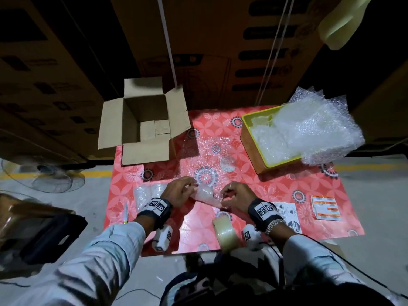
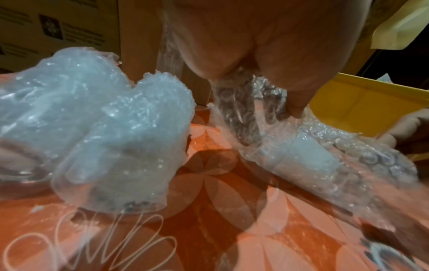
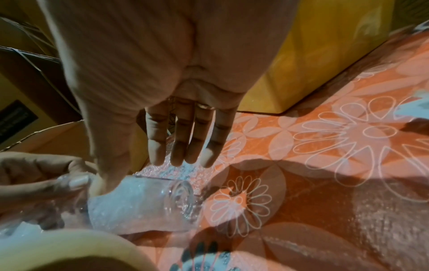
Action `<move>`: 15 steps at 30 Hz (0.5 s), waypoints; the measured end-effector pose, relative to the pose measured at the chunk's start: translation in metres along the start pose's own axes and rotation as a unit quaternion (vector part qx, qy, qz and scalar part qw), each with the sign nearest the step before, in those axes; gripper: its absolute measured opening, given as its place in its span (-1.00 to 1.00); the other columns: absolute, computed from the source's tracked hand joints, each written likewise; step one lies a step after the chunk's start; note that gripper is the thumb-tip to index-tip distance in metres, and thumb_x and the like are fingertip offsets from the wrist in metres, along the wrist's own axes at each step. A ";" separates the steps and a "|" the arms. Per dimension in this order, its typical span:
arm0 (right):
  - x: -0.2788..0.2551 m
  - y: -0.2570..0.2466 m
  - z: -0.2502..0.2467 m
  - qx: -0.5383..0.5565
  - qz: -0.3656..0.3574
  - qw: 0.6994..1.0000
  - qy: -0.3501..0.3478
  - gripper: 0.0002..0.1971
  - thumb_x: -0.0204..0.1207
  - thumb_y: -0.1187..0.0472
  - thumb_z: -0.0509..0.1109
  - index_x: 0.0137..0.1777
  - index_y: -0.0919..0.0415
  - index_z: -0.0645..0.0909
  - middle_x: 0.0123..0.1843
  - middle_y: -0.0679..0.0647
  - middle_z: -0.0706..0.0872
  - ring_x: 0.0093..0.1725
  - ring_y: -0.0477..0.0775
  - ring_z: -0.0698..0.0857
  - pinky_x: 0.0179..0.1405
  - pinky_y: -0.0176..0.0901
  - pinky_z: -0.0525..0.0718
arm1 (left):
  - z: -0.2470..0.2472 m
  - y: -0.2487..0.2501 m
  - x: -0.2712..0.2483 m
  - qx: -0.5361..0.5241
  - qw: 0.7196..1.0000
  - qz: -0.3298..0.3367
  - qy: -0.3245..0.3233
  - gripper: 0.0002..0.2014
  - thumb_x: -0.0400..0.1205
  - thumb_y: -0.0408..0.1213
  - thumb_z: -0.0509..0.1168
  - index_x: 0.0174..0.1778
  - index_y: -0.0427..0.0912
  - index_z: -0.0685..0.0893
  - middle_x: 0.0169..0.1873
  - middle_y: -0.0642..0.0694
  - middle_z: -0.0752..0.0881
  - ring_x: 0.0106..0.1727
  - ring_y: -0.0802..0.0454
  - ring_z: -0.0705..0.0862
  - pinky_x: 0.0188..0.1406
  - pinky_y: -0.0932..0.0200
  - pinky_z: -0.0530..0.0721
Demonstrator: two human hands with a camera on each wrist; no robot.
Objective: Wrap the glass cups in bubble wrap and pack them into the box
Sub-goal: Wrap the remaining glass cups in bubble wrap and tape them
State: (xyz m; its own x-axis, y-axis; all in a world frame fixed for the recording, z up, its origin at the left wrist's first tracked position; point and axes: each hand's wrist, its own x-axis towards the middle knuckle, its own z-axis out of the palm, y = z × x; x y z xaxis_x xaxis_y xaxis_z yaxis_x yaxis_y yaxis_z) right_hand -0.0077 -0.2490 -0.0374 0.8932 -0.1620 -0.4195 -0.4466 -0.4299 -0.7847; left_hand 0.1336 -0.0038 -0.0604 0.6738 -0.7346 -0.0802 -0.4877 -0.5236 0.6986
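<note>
A glass cup (image 1: 205,194) lies on its side near the table's front, partly rolled in bubble wrap; its bare base (image 3: 178,199) points right. My left hand (image 1: 178,193) pinches the wrap at the cup's mouth end (image 2: 255,110). My right hand (image 1: 236,196) is at the base end, its fingers (image 3: 181,146) straight above the sheet and its thumb on the wrap. Wrapped cups (image 1: 145,193) lie just left of my left wrist. Another bare glass (image 1: 227,163) lies on a flat bubble wrap sheet (image 1: 205,151). The open cardboard box (image 1: 132,149) stands at the back left.
A yellow tray (image 1: 260,111) heaped with bubble wrap sits at the back right. A tape roll (image 1: 225,233) stands at the front edge under my right wrist. Scissors (image 1: 125,214) lie at the left edge, sticker sheets (image 1: 324,207) at the right. Large cartons rise behind the table.
</note>
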 end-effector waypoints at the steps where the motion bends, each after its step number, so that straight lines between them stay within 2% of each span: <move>1: 0.003 0.001 0.000 -0.002 -0.004 1.000 -0.010 -0.69 0.31 0.38 0.72 -0.07 0.04 0.74 -0.03 -0.02 0.79 0.00 -0.03 0.81 -0.16 -0.24 0.81 | 0.000 0.000 0.003 -0.012 1.000 -0.010 0.000 -0.81 0.72 -0.11 0.35 0.13 -0.08 0.79 0.13 0.07 0.80 0.03 0.11 0.75 -0.05 0.18 0.74; 4: 0.015 0.003 0.000 -0.039 -0.033 0.998 -0.024 -0.73 0.40 0.40 0.63 -0.18 0.00 0.70 0.05 -0.12 0.77 0.04 -0.09 0.78 -0.04 -0.25 0.77 | -0.004 0.004 0.011 -0.035 0.999 -0.035 0.010 -0.71 0.70 0.06 0.27 -0.02 -0.04 0.80 0.06 0.13 0.83 -0.02 0.17 0.77 -0.10 0.17 0.76; 7: 0.026 0.007 0.001 -0.031 -0.036 0.998 -0.030 -0.77 0.55 0.38 0.49 -0.14 -0.02 0.68 0.03 -0.15 0.79 0.01 -0.10 0.78 -0.13 -0.36 0.68 | -0.006 0.002 0.016 -0.030 0.998 -0.054 0.012 -0.63 0.68 0.16 0.21 -0.05 -0.01 0.79 0.01 0.08 0.85 -0.08 0.13 0.78 -0.10 0.19 0.73; 9: 0.031 0.006 0.000 -0.045 -0.050 0.997 -0.042 -0.79 0.61 0.37 0.41 -0.12 0.01 0.63 -0.09 -0.09 0.78 -0.11 -0.16 0.75 -0.24 -0.43 0.58 | -0.006 -0.003 0.019 -0.019 0.997 -0.073 0.013 -0.68 0.70 0.11 0.23 -0.09 -0.01 0.76 -0.09 0.06 0.84 -0.12 0.05 0.79 -0.13 0.10 0.73; 12: 0.041 0.007 -0.002 -0.039 -0.066 0.996 -0.041 -0.85 0.62 0.35 0.36 -0.11 0.09 0.60 -0.19 -0.07 0.74 -0.20 -0.14 0.68 -0.26 -0.31 0.56 | -0.005 -0.003 0.021 0.013 0.994 -0.110 0.021 -0.72 0.72 0.00 0.32 -0.22 -0.08 0.64 -0.31 0.01 0.72 -0.28 -0.04 0.68 -0.30 0.07 0.55; 13: 0.045 0.009 -0.004 -0.035 -0.067 0.996 -0.042 -0.85 0.61 0.36 0.35 -0.11 0.09 0.60 -0.22 -0.08 0.72 -0.23 -0.14 0.66 -0.26 -0.29 0.56 | -0.005 -0.001 0.023 0.019 0.992 -0.120 0.024 -0.74 0.73 -0.05 0.35 -0.22 -0.09 0.61 -0.32 -0.02 0.69 -0.28 -0.08 0.65 -0.30 0.07 0.52; 15: 0.053 0.013 -0.006 -0.035 -0.064 0.996 -0.045 -0.84 0.59 0.37 0.34 -0.11 0.08 0.61 -0.25 -0.06 0.69 -0.26 -0.11 0.61 -0.26 -0.24 0.57 | -0.009 0.008 0.029 0.050 0.990 -0.122 0.045 -0.84 0.73 -0.14 0.38 -0.09 -0.12 0.62 -0.19 -0.12 0.69 -0.19 -0.18 0.68 -0.23 -0.02 0.61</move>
State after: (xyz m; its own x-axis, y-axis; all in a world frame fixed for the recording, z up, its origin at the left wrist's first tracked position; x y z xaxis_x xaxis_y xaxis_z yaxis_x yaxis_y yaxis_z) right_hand 0.0343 -0.2681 -0.0670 0.9324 -0.0228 -0.3608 -0.3225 -0.5030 -0.8018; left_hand 0.1539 -0.0251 -0.0511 0.8231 -0.5416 -0.1708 -0.3538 -0.7242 0.5919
